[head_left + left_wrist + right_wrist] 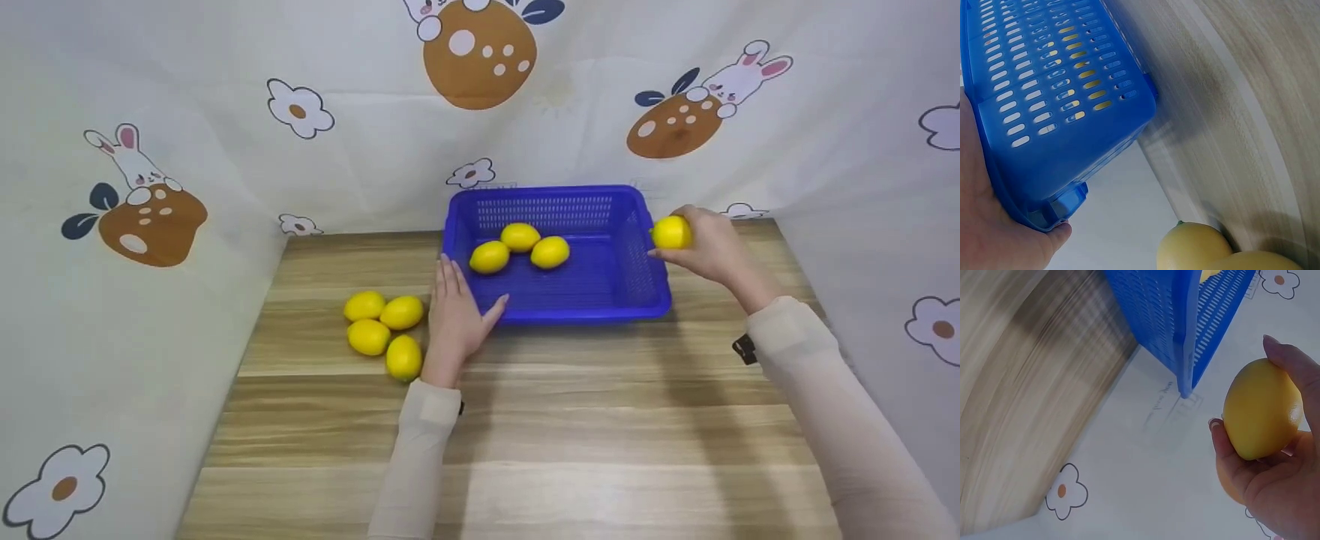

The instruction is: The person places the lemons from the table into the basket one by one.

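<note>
A blue plastic basket [577, 289] with slotted walls stands at the back of the table, three lemons [550, 252] lying in its left half. My left hand [457, 315] rests on its front left corner, thumb over the rim; in the left wrist view the hand [994, 225] lies along the basket's rim. At the basket's right rim, my right hand [709, 244] holds another lemon [672, 232] in its fingers. The right wrist view shows this lemon [1264, 409] between thumb and fingers, beside the basket's wall [1154, 320].
Several lemons [367, 337] sit in a cluster on the wooden table [570, 420], left of the basket and close to my left wrist. A patterned cloth [360, 172] stands as a wall behind the table and along both sides.
</note>
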Demonstrator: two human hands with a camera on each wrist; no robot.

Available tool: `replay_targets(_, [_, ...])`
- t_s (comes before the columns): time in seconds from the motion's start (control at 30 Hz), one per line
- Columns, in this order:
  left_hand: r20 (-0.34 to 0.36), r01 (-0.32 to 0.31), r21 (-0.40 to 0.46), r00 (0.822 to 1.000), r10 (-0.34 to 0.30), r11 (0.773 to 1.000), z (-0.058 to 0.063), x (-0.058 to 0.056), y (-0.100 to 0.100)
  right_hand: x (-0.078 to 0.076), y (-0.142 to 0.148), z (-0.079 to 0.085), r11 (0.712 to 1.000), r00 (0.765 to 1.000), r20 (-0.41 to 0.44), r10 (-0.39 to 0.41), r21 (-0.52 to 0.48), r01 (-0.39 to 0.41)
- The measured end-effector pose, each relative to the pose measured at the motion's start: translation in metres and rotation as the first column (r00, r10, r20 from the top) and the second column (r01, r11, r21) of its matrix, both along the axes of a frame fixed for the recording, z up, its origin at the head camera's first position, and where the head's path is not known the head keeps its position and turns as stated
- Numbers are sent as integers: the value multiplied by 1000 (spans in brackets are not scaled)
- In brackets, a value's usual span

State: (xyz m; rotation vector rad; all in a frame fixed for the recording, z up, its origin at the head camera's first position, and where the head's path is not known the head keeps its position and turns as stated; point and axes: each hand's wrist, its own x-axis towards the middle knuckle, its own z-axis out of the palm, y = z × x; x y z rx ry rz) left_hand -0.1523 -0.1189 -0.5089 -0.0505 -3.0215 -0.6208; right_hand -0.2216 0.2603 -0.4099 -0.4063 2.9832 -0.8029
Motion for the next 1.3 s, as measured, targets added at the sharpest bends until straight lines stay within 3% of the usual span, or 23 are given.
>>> replay_targets(0.27, [-17,6,-20,1000,-6,1000,0,1,0,-4,-10,1,999,998,-36,44,23,-43])
replay_targets(0.87, [22,6,-37,1000,-5,999,2,0,-1,-11,-33,11,998,998,29,57,27,-58])
replay_targets(1.3, [13,0,-28,1000,0,1000,1,0,0,-15,-48,14,996,994,64,84,34,-86])
